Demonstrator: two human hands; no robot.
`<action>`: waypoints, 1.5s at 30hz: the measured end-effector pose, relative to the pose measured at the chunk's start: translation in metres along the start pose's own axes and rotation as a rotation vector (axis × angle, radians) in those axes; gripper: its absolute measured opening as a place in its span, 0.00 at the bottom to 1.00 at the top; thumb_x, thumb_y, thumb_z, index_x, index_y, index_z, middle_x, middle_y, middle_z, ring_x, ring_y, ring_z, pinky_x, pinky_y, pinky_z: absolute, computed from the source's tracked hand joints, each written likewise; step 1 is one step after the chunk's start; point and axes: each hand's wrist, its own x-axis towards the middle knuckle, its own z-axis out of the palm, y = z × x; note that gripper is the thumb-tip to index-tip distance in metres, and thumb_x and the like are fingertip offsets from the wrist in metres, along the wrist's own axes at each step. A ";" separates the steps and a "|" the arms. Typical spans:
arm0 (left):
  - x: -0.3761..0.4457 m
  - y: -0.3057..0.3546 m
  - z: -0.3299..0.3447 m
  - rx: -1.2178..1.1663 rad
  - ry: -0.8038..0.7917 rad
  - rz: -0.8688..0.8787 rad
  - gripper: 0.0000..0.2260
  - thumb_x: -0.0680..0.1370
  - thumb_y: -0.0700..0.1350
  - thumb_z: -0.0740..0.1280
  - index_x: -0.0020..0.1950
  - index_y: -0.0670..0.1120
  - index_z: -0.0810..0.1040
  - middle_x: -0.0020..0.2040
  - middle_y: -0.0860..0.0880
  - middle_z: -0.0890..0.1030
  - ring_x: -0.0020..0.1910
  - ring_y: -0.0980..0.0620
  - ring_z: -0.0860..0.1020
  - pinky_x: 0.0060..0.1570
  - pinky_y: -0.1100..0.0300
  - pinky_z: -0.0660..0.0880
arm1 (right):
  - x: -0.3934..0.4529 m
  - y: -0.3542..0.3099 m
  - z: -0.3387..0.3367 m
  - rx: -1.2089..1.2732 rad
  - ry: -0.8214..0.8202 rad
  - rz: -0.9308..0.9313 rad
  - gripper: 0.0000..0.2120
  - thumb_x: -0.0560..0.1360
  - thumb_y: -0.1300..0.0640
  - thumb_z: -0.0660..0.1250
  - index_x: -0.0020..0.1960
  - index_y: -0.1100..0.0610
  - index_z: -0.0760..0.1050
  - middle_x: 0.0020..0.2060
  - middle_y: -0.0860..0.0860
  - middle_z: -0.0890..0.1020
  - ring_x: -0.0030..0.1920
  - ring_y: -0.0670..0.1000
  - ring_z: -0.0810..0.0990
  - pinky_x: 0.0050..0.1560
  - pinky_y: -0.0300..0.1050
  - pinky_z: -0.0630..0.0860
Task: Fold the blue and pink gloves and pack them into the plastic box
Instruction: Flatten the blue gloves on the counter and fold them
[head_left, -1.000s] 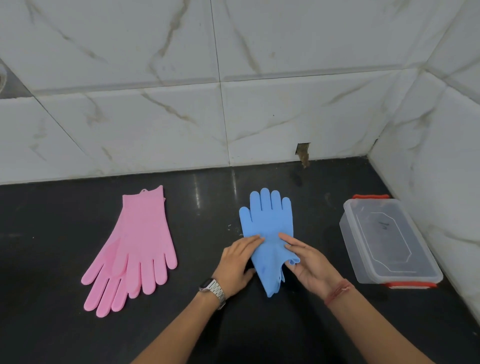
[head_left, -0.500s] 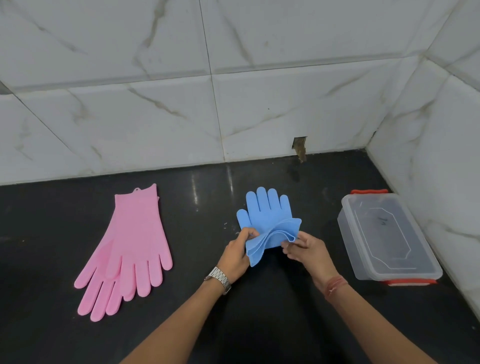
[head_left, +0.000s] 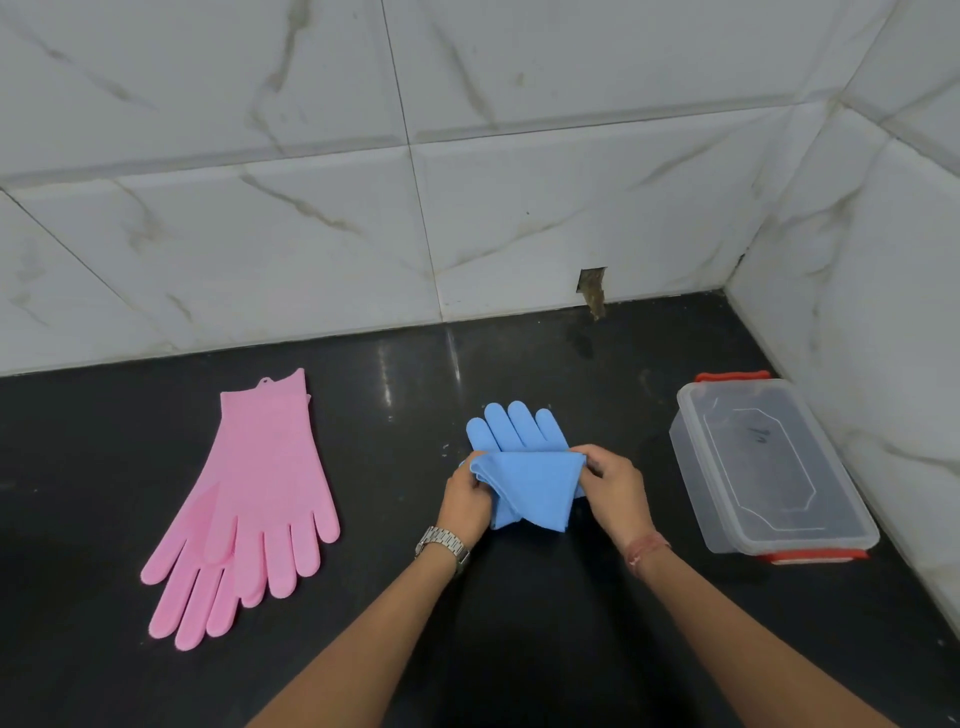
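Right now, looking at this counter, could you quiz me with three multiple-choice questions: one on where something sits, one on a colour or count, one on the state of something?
1. Where does the plastic box sit?
A. On the counter's right side, by the side wall
B. Left of the pink gloves
C. On top of the blue gloves

2. What colour are the box's latches?
A. Green
B. Red
C. Yellow

3. What state are the blue gloves in?
A. Packed in the box
B. Lying flat, untouched
C. Cuff end folded up toward the fingers, pinched by both hands

Answers:
1 A: the box stands next to the marble side wall.
2 B: red clips show at both ends.
3 C: the left hand and right hand grip the folded edge while the pink gloves lie flat.
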 end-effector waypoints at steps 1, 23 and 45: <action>0.000 0.001 0.000 -0.028 0.030 -0.046 0.11 0.77 0.37 0.57 0.37 0.49 0.71 0.35 0.53 0.76 0.34 0.55 0.72 0.33 0.65 0.69 | 0.004 0.000 0.003 -0.022 -0.005 0.020 0.07 0.78 0.61 0.64 0.49 0.53 0.81 0.43 0.44 0.84 0.45 0.44 0.82 0.43 0.38 0.78; -0.021 0.009 -0.002 0.250 0.188 -0.079 0.14 0.78 0.54 0.62 0.43 0.45 0.75 0.38 0.48 0.81 0.36 0.51 0.79 0.34 0.58 0.74 | 0.022 0.012 0.015 -0.224 0.096 0.160 0.21 0.76 0.45 0.64 0.31 0.55 0.64 0.27 0.52 0.67 0.30 0.49 0.64 0.32 0.45 0.61; -0.034 0.006 0.019 0.837 0.325 0.522 0.27 0.67 0.33 0.69 0.65 0.48 0.74 0.67 0.45 0.74 0.65 0.42 0.73 0.55 0.46 0.75 | 0.009 -0.001 0.026 -0.455 0.113 -0.251 0.11 0.75 0.65 0.65 0.54 0.51 0.73 0.48 0.45 0.75 0.48 0.49 0.76 0.47 0.45 0.76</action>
